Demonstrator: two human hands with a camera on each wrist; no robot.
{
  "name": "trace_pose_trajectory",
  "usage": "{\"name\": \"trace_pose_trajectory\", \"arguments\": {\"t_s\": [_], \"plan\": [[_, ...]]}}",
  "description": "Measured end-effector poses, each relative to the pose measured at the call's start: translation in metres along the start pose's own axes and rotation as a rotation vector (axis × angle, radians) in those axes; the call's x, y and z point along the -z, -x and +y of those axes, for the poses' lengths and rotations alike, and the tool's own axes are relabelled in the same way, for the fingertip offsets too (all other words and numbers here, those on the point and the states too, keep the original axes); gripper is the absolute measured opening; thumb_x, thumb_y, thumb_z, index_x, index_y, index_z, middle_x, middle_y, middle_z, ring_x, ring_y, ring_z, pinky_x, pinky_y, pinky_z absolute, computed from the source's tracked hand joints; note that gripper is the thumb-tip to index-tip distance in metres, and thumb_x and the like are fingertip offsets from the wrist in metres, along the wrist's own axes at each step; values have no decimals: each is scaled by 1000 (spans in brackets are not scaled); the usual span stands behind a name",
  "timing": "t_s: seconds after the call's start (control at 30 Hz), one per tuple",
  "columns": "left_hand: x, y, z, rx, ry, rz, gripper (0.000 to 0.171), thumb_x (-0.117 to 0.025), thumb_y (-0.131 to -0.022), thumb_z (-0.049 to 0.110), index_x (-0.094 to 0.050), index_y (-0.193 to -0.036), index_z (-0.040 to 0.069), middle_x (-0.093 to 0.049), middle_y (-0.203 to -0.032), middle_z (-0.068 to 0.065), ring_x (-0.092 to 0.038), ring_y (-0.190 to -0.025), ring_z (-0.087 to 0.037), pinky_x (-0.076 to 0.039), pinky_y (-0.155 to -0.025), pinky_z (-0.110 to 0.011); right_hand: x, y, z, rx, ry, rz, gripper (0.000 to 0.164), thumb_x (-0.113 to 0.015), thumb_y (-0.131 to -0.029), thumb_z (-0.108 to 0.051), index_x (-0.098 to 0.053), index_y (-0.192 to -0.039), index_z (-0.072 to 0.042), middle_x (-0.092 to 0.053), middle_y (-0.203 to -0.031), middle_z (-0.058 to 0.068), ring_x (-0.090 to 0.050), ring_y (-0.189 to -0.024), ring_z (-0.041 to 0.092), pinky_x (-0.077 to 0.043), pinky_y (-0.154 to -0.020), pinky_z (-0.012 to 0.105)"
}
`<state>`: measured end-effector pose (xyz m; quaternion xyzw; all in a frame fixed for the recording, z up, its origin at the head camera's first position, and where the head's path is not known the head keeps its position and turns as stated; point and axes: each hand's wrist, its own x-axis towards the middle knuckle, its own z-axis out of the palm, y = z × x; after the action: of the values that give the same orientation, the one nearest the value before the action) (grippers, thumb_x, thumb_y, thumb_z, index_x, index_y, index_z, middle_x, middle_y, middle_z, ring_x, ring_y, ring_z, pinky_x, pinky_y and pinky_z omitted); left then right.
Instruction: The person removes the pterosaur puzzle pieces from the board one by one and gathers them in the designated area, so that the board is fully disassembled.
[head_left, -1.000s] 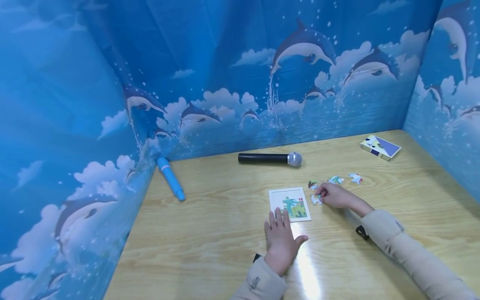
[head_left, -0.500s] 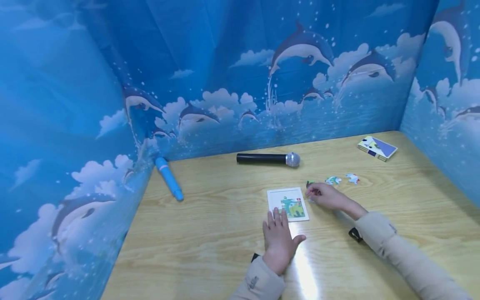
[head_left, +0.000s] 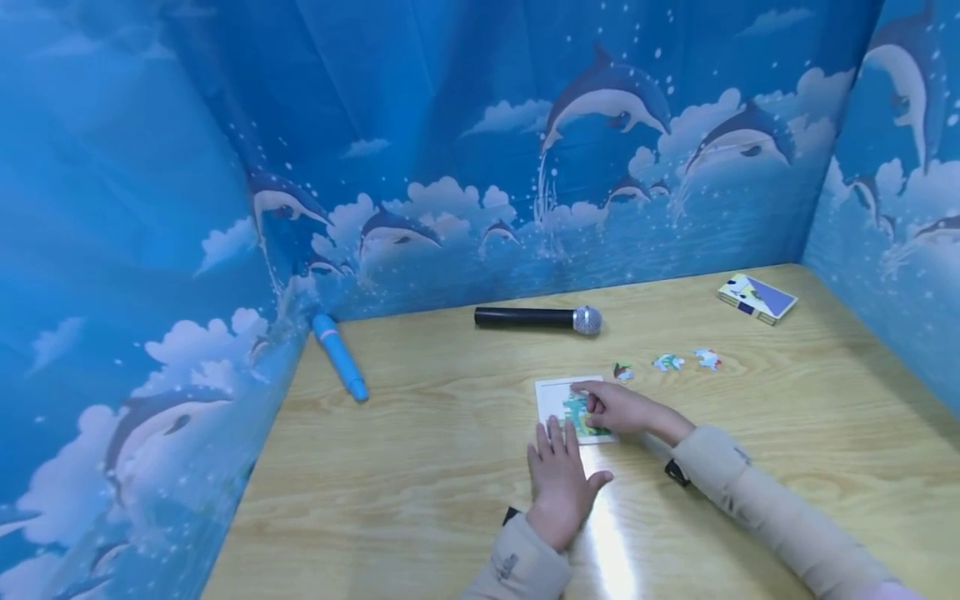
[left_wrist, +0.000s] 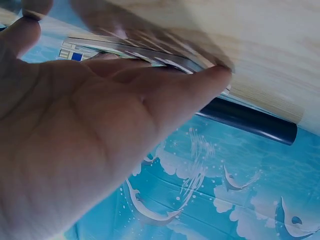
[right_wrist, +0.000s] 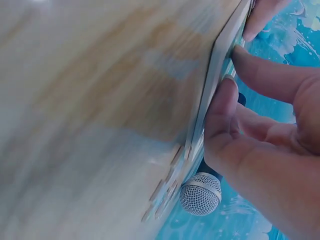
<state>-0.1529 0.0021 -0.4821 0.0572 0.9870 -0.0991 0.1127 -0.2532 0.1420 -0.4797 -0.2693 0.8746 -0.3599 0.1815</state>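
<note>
A white-rimmed jigsaw puzzle board (head_left: 550, 400) lies on the table, its right part filled with green and yellow picture pieces. My left hand (head_left: 561, 492) rests flat at its near-left edge, fingers straight and fingertips on the rim. Over the right part of the board, my right hand (head_left: 628, 412) pinches a puzzle piece, which its fingers hide. In the right wrist view the thumb and fingers (right_wrist: 222, 102) are right at the board's surface. Just beyond the board's upper right corner lies a brown and green puzzle piece (head_left: 622, 372).
Two more loose pieces, a green and white puzzle piece (head_left: 667, 362) and a white and red puzzle piece (head_left: 707, 358), lie further right. Behind the board is a black microphone (head_left: 536, 318). A blue stick-shaped object (head_left: 339, 357) lies left, a small box (head_left: 757, 297) back right. Dolphin-printed sheets (head_left: 450, 125) surround the table.
My right hand has picked up the puzzle piece beside the board and moved left with it over the board. The left hand stays in place.
</note>
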Motion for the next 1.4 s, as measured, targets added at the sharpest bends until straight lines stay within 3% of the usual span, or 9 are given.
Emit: {"name": "trace_pose_trajectory", "arguments": {"t_s": [0.2,0.43,0.77,0.87,1.0,1.3,1.4], "plan": [[2,1,-1,-35,-27,11,83,-28,-88,78,-25,-155,29,-19,-164,-5,-21,-151,-28,-30,-120,-41,-1,-1,-1,-21,-11,-30,51,-64,-87,2,-48,-135,9,-57,-87,5,-52,-75,10,-48,-67,18],[6,3,2,-68,-5,-4,75,-36,-92,71,-25,-155,30,-28,-161,0,-32,-147,-23,-34,-118,-38,-2,-2,-3,-50,-43,-17,48,-66,-83,3,-53,-129,3,-56,-84,5,-49,-73,11,-45,-64,20],[8,2,3,-79,48,-31,75,-40,-92,68,-27,-154,28,-30,-160,-4,-31,-147,-25,-36,-117,-37,-2,-1,-2,-57,-108,8,45,-70,-82,2,-47,-120,-7,-55,-88,9,-51,-75,15,-47,-67,23],[8,2,3,-75,59,-42,75,-40,-92,68,-27,-154,28,-29,-160,-4,-30,-148,-25,-35,-117,-38,-3,-1,-1,-31,-123,12,43,-67,-83,4,-45,-118,-6,-57,-92,12,-53,-76,15,-48,-68,23],[8,2,3,-74,77,-43,75,-41,-92,68,-27,-154,28,-28,-161,-4,-29,-148,-25,-36,-117,-38,-2,1,-1,-5,-176,20,34,-61,-87,6,-45,-117,-2,-60,-85,11,-51,-71,12,-45,-64,20],[7,-1,5,-62,85,-84,76,-41,-91,69,-26,-154,29,-26,-162,-3,-28,-149,-24,-35,-117,-38,4,9,2,-69,-213,124,29,-56,-93,2,-46,-120,-1,-65,-89,12,-60,-81,18,-49,-76,30],[6,-1,3,-59,81,-63,76,-41,-91,69,-27,-154,29,-28,-161,-3,-29,-148,-24,-36,-117,-38,11,16,7,-67,-214,131,31,-55,-93,2,-45,-122,1,-65,-90,14,-60,-81,19,-49,-75,30]]}}
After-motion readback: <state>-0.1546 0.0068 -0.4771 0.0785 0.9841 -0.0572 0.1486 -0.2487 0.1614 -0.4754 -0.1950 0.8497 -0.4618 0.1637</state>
